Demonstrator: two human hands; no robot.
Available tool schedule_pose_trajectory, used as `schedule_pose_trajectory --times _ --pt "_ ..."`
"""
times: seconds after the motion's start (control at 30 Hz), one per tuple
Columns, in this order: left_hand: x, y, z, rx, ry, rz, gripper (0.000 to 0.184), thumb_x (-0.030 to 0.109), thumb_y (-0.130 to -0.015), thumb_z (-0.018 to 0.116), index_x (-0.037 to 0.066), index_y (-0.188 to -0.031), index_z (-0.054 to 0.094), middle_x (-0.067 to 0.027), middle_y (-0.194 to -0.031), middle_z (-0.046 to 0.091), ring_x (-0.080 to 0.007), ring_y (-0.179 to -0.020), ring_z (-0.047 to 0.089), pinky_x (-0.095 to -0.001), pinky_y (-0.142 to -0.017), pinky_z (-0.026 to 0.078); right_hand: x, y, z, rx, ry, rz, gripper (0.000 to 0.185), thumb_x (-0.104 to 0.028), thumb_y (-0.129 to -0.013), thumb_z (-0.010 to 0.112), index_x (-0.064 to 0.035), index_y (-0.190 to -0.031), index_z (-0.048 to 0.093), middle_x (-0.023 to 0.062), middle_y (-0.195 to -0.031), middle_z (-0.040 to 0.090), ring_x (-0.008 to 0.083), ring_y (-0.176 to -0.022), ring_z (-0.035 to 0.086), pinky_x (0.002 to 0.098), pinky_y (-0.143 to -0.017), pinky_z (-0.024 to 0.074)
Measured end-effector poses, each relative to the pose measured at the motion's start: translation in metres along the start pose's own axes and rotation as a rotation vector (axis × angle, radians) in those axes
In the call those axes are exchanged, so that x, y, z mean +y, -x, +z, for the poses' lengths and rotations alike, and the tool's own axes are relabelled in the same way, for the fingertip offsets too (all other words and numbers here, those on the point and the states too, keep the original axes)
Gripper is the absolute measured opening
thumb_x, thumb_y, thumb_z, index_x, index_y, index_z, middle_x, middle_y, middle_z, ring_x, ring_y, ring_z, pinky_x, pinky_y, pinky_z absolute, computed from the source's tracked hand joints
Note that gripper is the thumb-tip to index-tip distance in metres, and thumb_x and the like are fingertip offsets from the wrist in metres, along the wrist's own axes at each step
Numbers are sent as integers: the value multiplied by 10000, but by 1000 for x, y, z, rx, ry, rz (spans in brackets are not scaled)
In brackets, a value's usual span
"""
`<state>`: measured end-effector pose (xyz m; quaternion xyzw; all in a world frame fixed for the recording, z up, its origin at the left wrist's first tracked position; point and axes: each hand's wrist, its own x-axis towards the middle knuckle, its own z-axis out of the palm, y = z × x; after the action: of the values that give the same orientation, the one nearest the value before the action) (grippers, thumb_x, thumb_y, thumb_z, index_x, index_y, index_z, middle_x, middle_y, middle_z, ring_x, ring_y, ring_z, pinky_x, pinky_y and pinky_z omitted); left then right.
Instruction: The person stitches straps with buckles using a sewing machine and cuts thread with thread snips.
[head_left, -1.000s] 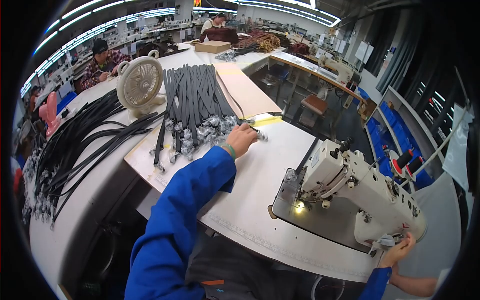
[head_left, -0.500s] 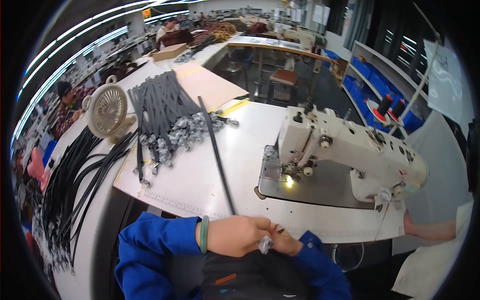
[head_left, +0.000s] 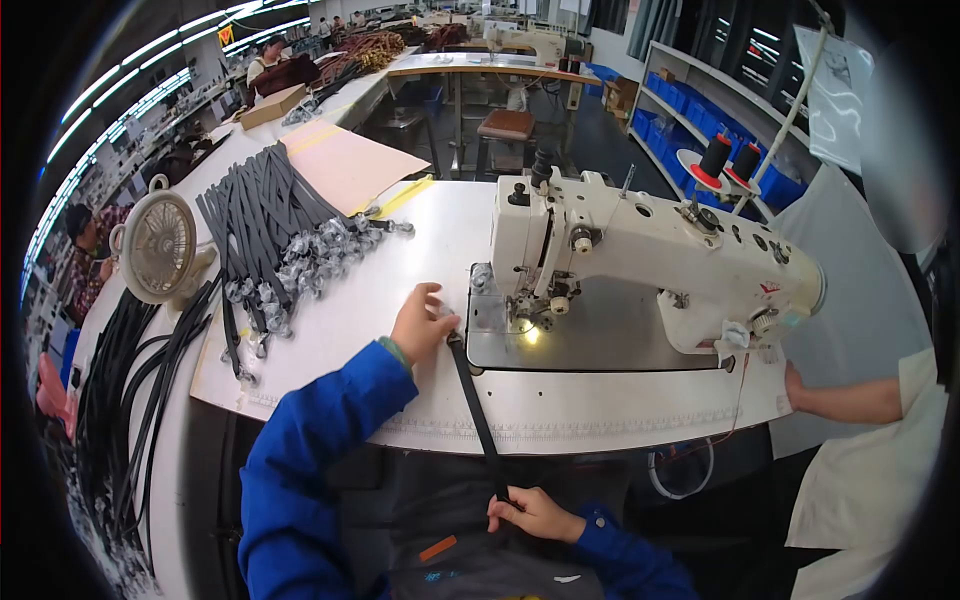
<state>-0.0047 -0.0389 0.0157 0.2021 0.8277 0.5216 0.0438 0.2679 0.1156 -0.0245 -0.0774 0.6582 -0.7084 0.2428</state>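
Note:
A black strap point(head_left: 473, 403) runs from the white table down toward my lap. At its upper end, a metal fitting in clear plastic lies beside the thumb of my left hand point(head_left: 424, 322), whose thumb and index finger are apart. The fingers of my right hand point(head_left: 538, 513) are closed around the strap's lower part, below the table's front edge. Just right of the left hand stands a white sewing machine point(head_left: 640, 235), its lamp lit by the needle.
Grey straps point(head_left: 262, 215) with plastic-wrapped ends lie piled at the table's left, near a small fan point(head_left: 160, 247). Long black straps point(head_left: 125, 400) hang over the side surface. A pinkish sheet point(head_left: 355, 165) lies behind. Another person's hand point(head_left: 793, 388) touches the table's right edge.
My hands, earlier together near my lap, are now apart: the left has moved forward onto the table with the fitted end, the right stays low on the strap. The view has shifted right.

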Motion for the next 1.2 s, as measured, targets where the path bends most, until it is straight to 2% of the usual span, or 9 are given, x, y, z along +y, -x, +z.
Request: schedule_pose_trajectory --times 0.03,0.1,0.33,0.37,0.47,0.57,0.8,0.97,1.2 --pt "-4 12 5 212 -118 175 490 -61 -709 611 6 -1170 459 -219 -1124 483 -209 -710 585 -312 -621 491 -3 -1 0 8 -43 -6 220 -222 -946 479 -17 -913 551 23 -755 635 68 -741 581 211 -690 438" --pt "14 45 -7 73 -365 287 593 -58 -656 603 7 -1220 429 -255 -1289 319 -302 -878 558 -388 -771 483 -6 -2 1 38 -107 3 225 -223 -948 476 -15 -899 549 20 -738 627 62 -745 575 207 -689 430" --pt "-3 32 24 -162 -667 601 540 170 -829 555 -95 -1262 373 -300 -1319 357 -405 -1241 351 -411 -1023 324 -27 -33 12 36 -150 -117 262 -255 -964 427 -29 -866 516 3 -659 604 42 -636 543 221 -586 410" --pt "4 21 27 -182 -632 545 505 133 -834 531 -96 -1259 381 -284 -1331 354 -386 -1240 362 -391 -1027 323 -32 -40 11 86 -210 -113 297 -292 -951 453 -46 -800 527 39 -672 621 121 -591 567 275 -557 414" --pt "-5 0 38 -196 -662 564 487 114 -835 518 -94 -1257 391 -262 -1340 361 -369 -1251 355 -385 -1034 317 -58 -29 -4 265 691 -343 308 -300 -867 571 -30 -718 555 163 -702 596 327 -629 563 349 -574 440" --pt "-22 6 44 -152 -718 653 493 87 -822 531 -64 -1272 398 -231 -1367 351 -355 -1230 392 -380 -1014 342 -106 8 -23 448 564 -806 157 -157 -827 609 -45 -932 644 75 -613 581 216 -515 568 287 -482 425" --pt "4 16 46 1 -799 672 454 127 -779 583 -9 -1202 492 -158 -1242 450 -330 -1103 444 -416 -903 376 -230 117 -27 -480 109 -1485 200 -49 -898 438 -47 -1026 592 -8 -510 370 95 -396 351 255 -395 217" --pt "1 11 46 6 -668 703 323 53 -722 596 5 -1041 586 -128 -1036 540 -287 -925 532 -349 -775 469 -247 115 -9 -456 306 -1357 242 -61 -903 475 -168 -1011 664 -80 -511 332 17 -393 309 195 -398 175" --pt "-2 10 37 -27 -529 677 233 -7 -690 588 2 -918 637 -92 -1083 573 -260 -931 539 -334 -792 486 -244 84 -14 -509 183 -1346 237 -67 -884 511 -186 -1034 650 -72 -521 341 18 -394 292 200 -409 154"
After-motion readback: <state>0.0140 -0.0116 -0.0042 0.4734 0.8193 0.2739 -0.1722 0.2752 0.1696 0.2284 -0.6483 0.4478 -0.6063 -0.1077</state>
